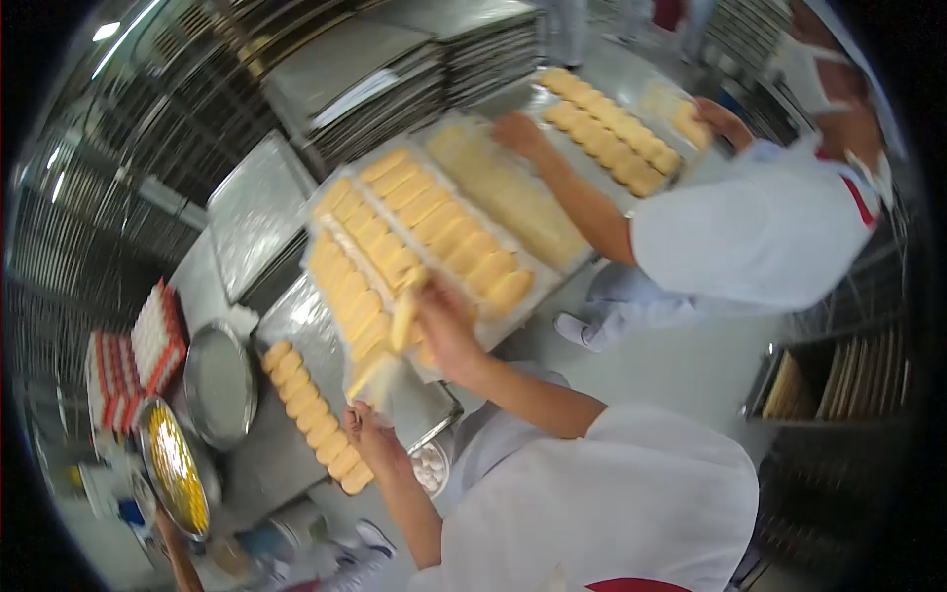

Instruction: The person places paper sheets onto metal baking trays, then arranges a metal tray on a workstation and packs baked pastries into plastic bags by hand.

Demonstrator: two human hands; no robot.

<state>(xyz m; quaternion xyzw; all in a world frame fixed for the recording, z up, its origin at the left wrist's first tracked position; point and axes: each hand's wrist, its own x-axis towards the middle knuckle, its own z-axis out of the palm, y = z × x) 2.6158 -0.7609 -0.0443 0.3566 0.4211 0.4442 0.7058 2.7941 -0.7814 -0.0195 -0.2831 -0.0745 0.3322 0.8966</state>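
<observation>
My left hand [367, 436] is closed, pinching the near corner of a thin baking paper sheet [387, 387] that is lifted and creased. My right hand [446, 326] is curled round a pale yellow strip of sponge cakes [404, 314], blurred by motion, just above the paper. Beneath it, rows of oval golden sponge cakes [345, 286] lie on the paper, joined side by side. Another papered group of cakes [439, 232] lies beyond. A single row of cakes [311, 414] sits directly on the metal table to the left of my left hand.
A co-worker's hand [518, 135] touches a bare, yellow-stained paper [493, 183]; more cakes [612, 138] lie beside it. Stacked metal trays [385, 99] stand behind. At left are an empty-looking metal bowl [221, 385], a bowl of egg yolks [174, 469] and egg trays [158, 335]. A bucket of white eggs [430, 468] sits below the table edge.
</observation>
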